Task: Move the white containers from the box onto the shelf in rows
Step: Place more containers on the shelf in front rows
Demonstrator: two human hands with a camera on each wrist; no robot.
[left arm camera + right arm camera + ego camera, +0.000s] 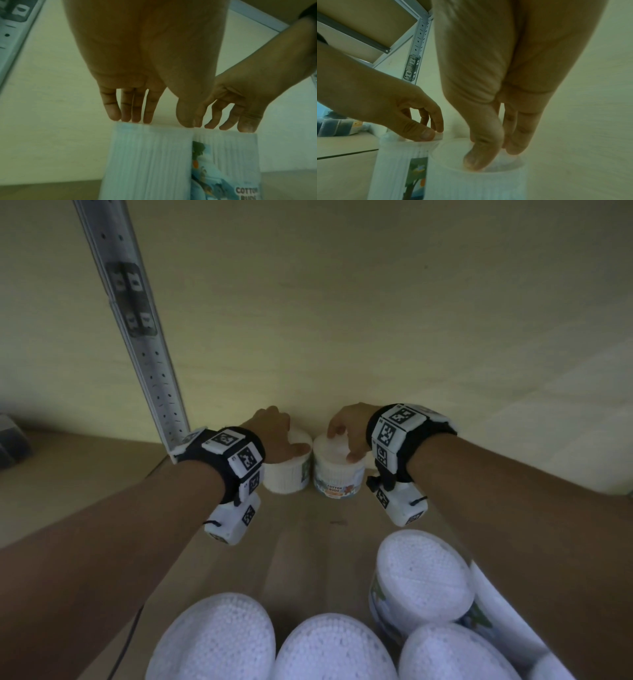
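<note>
Two white cotton-bud containers stand side by side at the back of the shelf board (301, 529), against the wall. My left hand (286, 445) grips the left container (286, 475) from above, thumb on the near rim and fingers over the far rim. My right hand (344, 445) holds the right container (337, 477), the one whose "COTTON BUDS" label faces me, the same way. In the left wrist view the left hand (159, 121) has its fingertips on the lid of the left container (150, 155). In the right wrist view the right hand (494, 155) has its thumb and fingers on the right container (479, 186).
Several more white containers (424, 580) fill the bottom of the head view, close to me. A perforated metal upright (137, 337) rises at the shelf's left back corner. Bare board lies between the two placed containers and the near ones. A dark object (13, 443) sits far left.
</note>
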